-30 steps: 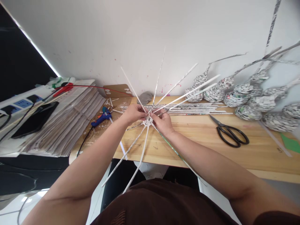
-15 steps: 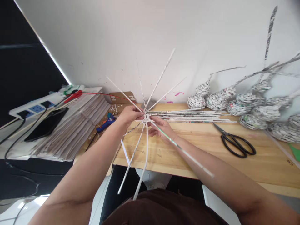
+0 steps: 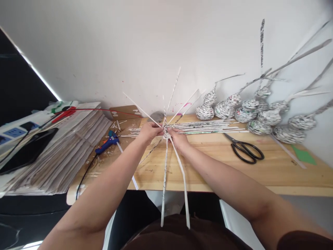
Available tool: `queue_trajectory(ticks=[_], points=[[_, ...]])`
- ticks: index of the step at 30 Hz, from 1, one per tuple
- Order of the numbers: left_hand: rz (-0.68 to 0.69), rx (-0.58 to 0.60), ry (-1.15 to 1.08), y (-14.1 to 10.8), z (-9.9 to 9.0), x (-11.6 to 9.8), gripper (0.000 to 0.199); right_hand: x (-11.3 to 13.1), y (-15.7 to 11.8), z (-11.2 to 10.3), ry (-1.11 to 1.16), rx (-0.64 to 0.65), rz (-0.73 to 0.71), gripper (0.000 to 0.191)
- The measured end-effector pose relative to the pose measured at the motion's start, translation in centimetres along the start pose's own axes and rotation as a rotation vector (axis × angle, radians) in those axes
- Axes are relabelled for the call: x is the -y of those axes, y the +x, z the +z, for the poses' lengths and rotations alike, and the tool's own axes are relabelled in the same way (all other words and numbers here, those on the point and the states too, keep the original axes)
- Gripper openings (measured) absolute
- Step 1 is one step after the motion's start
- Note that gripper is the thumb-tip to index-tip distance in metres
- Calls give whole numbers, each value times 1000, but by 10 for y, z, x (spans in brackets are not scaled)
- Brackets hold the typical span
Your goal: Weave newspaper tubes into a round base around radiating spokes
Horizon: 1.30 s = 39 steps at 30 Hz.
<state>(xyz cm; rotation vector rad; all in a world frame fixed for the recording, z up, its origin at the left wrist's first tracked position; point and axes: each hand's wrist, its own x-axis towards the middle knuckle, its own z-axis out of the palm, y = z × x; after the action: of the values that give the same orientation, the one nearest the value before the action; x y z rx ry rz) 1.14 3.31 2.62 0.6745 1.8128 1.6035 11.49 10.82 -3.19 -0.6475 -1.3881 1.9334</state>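
The weave (image 3: 166, 135), a small white paper knot with spokes running out on all sides, lies between the two hands, held near the middle of the view. The left hand (image 3: 151, 132) grips its left edge, thumb and forefinger pinched together close to the knot. The right hand (image 3: 180, 139) grips the right edge with the thumb laid near the centre; its other fingers are mostly hidden, so their exact hold cannot be told. The fingertips of both hands almost meet across the knot.

Several spokes (image 3: 165, 180) fan upward beyond the hands toward the wall. Two long ones come down between the forearms, past the front edge of the surface (image 3: 208, 173) to the person's dark shirt; the right one of these is bent partway. A darker spoke slants down to the left, beneath the left hand and forearm.

Behind the hands, a row of paper rods (image 3: 208, 126) lies flat across the surface, with a grey stone (image 3: 156, 117) just beyond. To the right are open scissors (image 3: 236, 141) and, by the wall, a cluster of woven gourds (image 3: 246, 114). To the left lie a blue glue gun (image 3: 108, 143) and a thick newspaper stack (image 3: 78, 149).
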Motion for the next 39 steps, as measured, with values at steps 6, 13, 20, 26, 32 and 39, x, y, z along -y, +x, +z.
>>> queue_trajectory(ticks=[6, 13, 20, 26, 32, 39], points=[[3, 17, -10, -3, -5, 1, 27, 1, 2, -2, 224, 22, 73, 34], [34, 69, 74, -4, -10, -1, 24, 5, -1, -3, 241, 72, 73, 32], [41, 72, 91, -3, -9, -1, 15, 6, 1, -4, 153, 84, 19, 34], [57, 51, 179, -3, -9, -1, 13, 5, 0, -4, 99, 138, -17, 35], [73, 105, 204, -2, -12, 0, 17, 2, 2, -4, 79, 71, -30, 28], [67, 45, 86, -6, -6, 4, 24, -2, 7, -5, -4, -2, -164, 22]])
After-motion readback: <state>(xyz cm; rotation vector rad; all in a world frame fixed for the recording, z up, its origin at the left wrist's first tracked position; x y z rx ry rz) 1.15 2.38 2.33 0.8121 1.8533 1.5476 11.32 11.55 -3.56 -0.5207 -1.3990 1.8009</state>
